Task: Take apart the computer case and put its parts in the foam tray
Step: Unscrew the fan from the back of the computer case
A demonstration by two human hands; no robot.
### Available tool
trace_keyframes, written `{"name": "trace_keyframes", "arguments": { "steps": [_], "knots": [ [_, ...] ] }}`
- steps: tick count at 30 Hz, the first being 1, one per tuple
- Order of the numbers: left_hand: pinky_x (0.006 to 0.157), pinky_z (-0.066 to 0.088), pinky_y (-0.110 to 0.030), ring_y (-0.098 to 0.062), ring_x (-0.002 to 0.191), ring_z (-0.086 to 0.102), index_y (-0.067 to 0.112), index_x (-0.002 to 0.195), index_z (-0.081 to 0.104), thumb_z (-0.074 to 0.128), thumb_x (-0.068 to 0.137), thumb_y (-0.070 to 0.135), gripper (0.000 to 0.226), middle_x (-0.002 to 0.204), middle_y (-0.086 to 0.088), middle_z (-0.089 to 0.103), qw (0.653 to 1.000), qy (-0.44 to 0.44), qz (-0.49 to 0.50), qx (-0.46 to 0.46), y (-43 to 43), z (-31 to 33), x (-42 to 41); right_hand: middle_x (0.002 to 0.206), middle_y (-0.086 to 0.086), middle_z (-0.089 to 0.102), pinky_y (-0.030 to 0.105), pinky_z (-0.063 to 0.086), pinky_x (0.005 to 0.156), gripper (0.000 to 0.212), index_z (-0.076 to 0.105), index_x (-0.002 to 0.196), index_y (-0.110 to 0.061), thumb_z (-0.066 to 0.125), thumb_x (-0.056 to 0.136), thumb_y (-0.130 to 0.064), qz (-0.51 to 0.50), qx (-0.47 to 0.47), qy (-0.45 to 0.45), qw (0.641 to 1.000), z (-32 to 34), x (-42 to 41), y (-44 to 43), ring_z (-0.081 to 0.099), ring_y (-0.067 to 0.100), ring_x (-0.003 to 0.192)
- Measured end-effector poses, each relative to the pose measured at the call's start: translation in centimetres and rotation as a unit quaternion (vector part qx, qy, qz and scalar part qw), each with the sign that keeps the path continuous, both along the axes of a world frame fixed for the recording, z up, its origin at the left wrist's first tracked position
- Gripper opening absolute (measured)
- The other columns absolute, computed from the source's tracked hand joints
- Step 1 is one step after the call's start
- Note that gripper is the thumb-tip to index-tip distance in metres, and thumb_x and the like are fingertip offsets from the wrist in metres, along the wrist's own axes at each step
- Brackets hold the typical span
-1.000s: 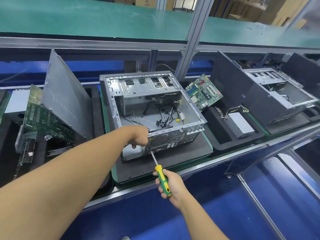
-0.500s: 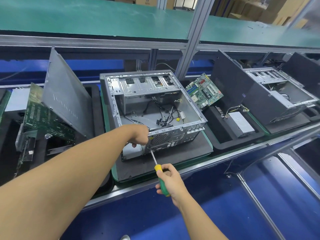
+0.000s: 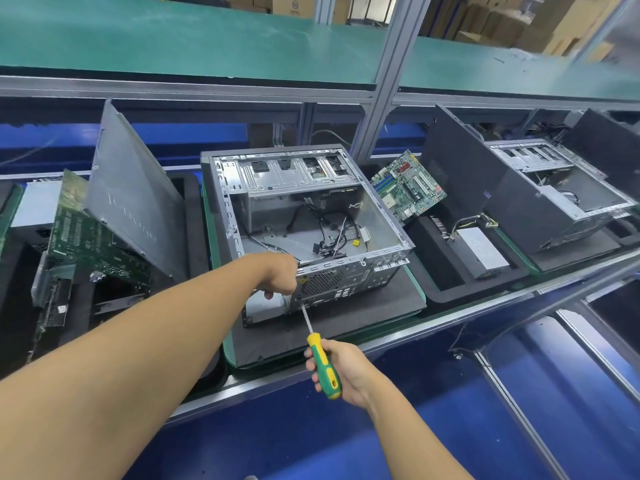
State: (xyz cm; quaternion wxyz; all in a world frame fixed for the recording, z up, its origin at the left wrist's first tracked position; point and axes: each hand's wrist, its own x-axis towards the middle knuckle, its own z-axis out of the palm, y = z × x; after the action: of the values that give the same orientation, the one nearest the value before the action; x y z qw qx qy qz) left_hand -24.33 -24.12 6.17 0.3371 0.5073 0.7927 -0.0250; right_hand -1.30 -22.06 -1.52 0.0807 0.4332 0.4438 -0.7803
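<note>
An open grey computer case (image 3: 313, 188) lies on its side on a black foam pad (image 3: 349, 318), loose cables on its floor. My left hand (image 3: 282, 277) grips the near rear corner of the case, fingers curled over its edge. My right hand (image 3: 341, 370) holds a green and yellow screwdriver (image 3: 323, 365); its shaft points up to the case's rear panel just below my left hand. A foam tray (image 3: 446, 271) to the right holds a green motherboard (image 3: 408, 187) and a grey power supply (image 3: 481, 251).
On the left a grey side panel (image 3: 133, 199) leans upright beside another circuit board (image 3: 86, 244) in a black foam tray. A second open case (image 3: 554, 188) and a dark panel (image 3: 457, 171) stand at the right. A green shelf (image 3: 173, 39) runs overhead.
My right hand has turned on the screwdriver handle, hiding then showing more of it. The left hand and the case have stayed put.
</note>
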Motion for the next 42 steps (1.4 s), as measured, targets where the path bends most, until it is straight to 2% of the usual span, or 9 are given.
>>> {"name": "trace_keyframes", "arguments": {
  "steps": [4, 14, 21, 23, 26, 29, 35, 39, 42],
  "knots": [
    [0.047, 0.042, -0.021, -0.009, 0.037, 0.059, 0.007, 0.062, 0.049, 0.046, 0.075, 0.003, 0.013, 0.038, 0.002, 0.054, 1.0, 0.003, 0.0, -0.002, 0.0, -0.2, -0.1, 0.071, 0.007, 0.059, 0.032, 0.051, 0.055, 0.033, 0.06, 0.101, -0.004, 0.039, 0.107, -0.028, -0.016, 0.028, 0.023, 0.999, -0.4, 0.0, -0.6, 0.057, 0.021, 0.059],
    [0.048, 0.041, -0.022, -0.011, 0.042, 0.06, 0.007, 0.063, 0.047, 0.047, 0.078, 0.002, 0.015, 0.054, -0.006, 0.055, 1.0, 0.0, -0.001, 0.005, 0.0, 0.0, 0.1, 0.082, 0.005, 0.049, 0.033, 0.058, 0.053, 0.036, 0.05, 0.098, -0.012, 0.056, 0.098, -0.048, -0.015, 0.239, -0.022, 0.971, -1.0, 0.3, -1.8, 0.057, 0.016, 0.056],
    [0.05, 0.041, -0.024, -0.014, 0.047, 0.062, 0.008, 0.063, 0.045, 0.047, 0.078, 0.002, 0.016, 0.056, -0.006, 0.053, 1.0, 0.003, -0.006, 0.007, -0.1, 0.1, 0.2, 0.071, -0.003, 0.048, 0.032, 0.046, 0.049, 0.021, 0.041, 0.089, -0.023, 0.052, 0.095, -0.039, 0.043, 0.404, -0.094, 0.909, -1.2, -0.2, -2.1, 0.042, 0.016, 0.061],
    [0.053, 0.043, -0.025, -0.015, 0.049, 0.062, 0.007, 0.064, 0.046, 0.047, 0.078, 0.002, 0.016, 0.057, -0.006, 0.053, 1.0, 0.003, -0.006, 0.006, 0.0, 0.0, 0.1, 0.072, -0.002, 0.051, 0.029, 0.042, 0.047, 0.021, 0.044, 0.093, -0.022, 0.054, 0.095, -0.04, 0.039, 0.365, -0.106, 0.924, -1.1, -0.5, -2.0, 0.042, 0.015, 0.058],
    [0.055, 0.044, -0.026, -0.016, 0.049, 0.063, 0.007, 0.064, 0.047, 0.047, 0.078, 0.003, 0.015, 0.055, -0.006, 0.055, 1.0, 0.007, -0.008, 0.003, 0.0, 0.0, 0.1, 0.075, 0.004, 0.065, 0.026, 0.041, 0.046, 0.034, 0.058, 0.107, -0.011, 0.054, 0.097, -0.044, -0.019, 0.156, -0.092, 0.983, -0.5, -0.9, -1.3, 0.047, 0.017, 0.053],
    [0.056, 0.044, -0.026, -0.016, 0.048, 0.063, 0.006, 0.064, 0.048, 0.047, 0.077, 0.003, 0.014, 0.054, -0.006, 0.057, 1.0, 0.011, -0.012, 0.001, 0.0, -0.1, 0.0, 0.074, 0.01, 0.069, 0.026, 0.043, 0.049, 0.044, 0.067, 0.105, -0.004, 0.048, 0.1, -0.043, -0.008, 0.037, -0.065, 0.997, -0.5, -0.6, -0.3, 0.05, 0.017, 0.051],
    [0.057, 0.047, -0.028, -0.015, 0.048, 0.064, 0.006, 0.064, 0.048, 0.046, 0.076, 0.002, 0.013, 0.057, -0.007, 0.057, 1.0, 0.011, -0.015, 0.004, 0.1, -0.1, -0.1, 0.066, 0.005, 0.056, 0.031, 0.049, 0.053, 0.039, 0.063, 0.1, -0.005, 0.046, 0.105, -0.039, -0.029, 0.052, -0.011, 0.998, -0.9, -0.1, -0.3, 0.052, 0.019, 0.055],
    [0.055, 0.046, -0.026, -0.016, 0.049, 0.064, 0.006, 0.063, 0.049, 0.046, 0.076, 0.003, 0.013, 0.055, -0.007, 0.058, 1.0, 0.012, -0.014, 0.001, 0.1, -0.2, -0.1, 0.073, 0.004, 0.055, 0.031, 0.053, 0.054, 0.041, 0.059, 0.101, -0.006, 0.048, 0.103, -0.045, -0.021, 0.182, -0.026, 0.983, -1.1, 0.1, -1.3, 0.058, 0.02, 0.057],
    [0.054, 0.044, -0.026, -0.015, 0.048, 0.064, 0.006, 0.062, 0.048, 0.046, 0.075, 0.003, 0.014, 0.052, -0.006, 0.057, 1.0, 0.009, -0.014, 0.001, 0.0, -0.2, -0.1, 0.07, -0.001, 0.051, 0.034, 0.051, 0.052, 0.046, 0.052, 0.092, -0.008, 0.047, 0.1, -0.052, 0.011, 0.323, -0.059, 0.944, -1.0, 0.1, -2.2, 0.056, 0.016, 0.052]
  ]
}}
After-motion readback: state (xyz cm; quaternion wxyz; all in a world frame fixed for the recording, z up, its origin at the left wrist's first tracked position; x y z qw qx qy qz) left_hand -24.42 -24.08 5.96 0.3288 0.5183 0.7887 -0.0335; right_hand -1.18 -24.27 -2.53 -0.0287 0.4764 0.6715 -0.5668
